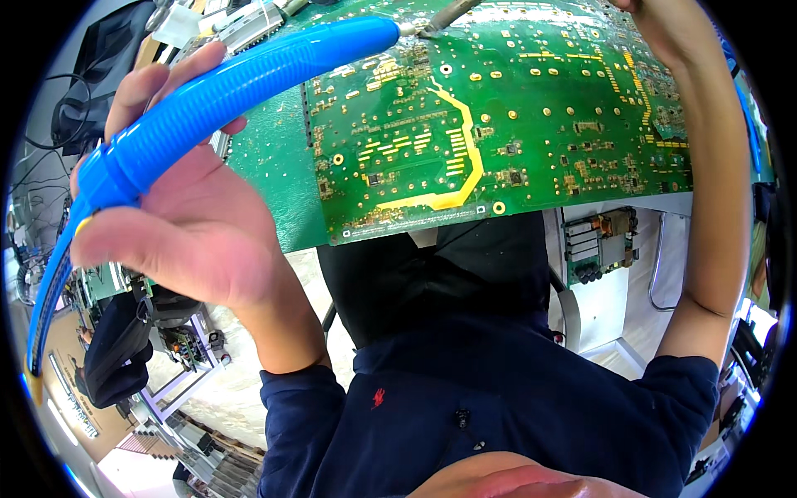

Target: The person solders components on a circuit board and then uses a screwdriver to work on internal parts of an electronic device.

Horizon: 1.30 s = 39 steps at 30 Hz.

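My left hand [207,224] is closed round a blue solder sucker [257,79] with a ribbed barrel. The thumb lies near the barrel's lower end, by a small yellow part. Its pale nozzle points right, close above a large green circuit board [398,183] with gold traces and small components. Beside the nozzle, the dark tip of a soldering iron [452,14] meets the board. The iron slants up past the upper edge, on the side of my right hand [664,33]. That hand's fingers are bent and mostly cut off by the edge; it appears to hold the iron's handle.
The board lies on a green mat [266,183] over a table edge near my lap. Metal parts [249,29] and a dark cloth or bag [87,83] are at the upper left. Another electronic assembly [602,245] sits below the table's right side.
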{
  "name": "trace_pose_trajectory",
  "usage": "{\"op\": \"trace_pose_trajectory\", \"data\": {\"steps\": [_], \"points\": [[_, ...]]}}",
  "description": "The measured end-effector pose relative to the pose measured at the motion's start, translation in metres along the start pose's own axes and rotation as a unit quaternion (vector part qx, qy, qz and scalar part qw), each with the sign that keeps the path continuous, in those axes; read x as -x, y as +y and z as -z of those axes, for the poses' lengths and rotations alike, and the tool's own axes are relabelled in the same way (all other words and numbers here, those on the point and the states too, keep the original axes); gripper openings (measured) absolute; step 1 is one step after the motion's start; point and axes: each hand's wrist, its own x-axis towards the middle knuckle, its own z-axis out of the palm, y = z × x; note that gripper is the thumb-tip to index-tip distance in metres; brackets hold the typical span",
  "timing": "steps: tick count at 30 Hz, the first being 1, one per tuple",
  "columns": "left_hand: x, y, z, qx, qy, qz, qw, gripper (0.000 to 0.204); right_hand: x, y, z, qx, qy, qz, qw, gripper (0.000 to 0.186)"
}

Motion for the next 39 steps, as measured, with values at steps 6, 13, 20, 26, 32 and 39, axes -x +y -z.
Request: {"op": "trace_pose_trajectory", "data": {"steps": [6,13,20,26,32,39], "points": [[0.0,-0.003,0.004,-0.018,-0.015,0.015,1.0,0.095,-0.001,0.008,0.003,0.023,0.008,0.032,0.999,0.026],[0.002,-0.003,0.0,-0.05,-0.035,0.001,0.998,0.076,0.0,0.006,0.001,0.012,0.008,0.011,1.0,0.025],[-0.011,0.004,-0.002,-0.12,-0.102,-0.024,0.987,0.059,-0.001,0.005,0.003,-0.009,-0.002,0.004,1.0,0.023],[-0.015,-0.007,-0.011,-0.082,-0.083,-0.072,0.991,0.058,0.004,-0.007,0.003,-0.009,0.0,-0.033,0.999,0.022],[-0.01,-0.004,-0.009,-0.011,-0.143,-0.033,0.989,0.066,0.006,-0.003,0.0,-0.022,-0.006,-0.048,0.999,0.021],[-0.015,-0.01,-0.015,0.018,-0.177,-0.046,0.983,0.084,0.005,-0.008,0.004,-0.012,-0.004,-0.05,0.999,0.022]]}}
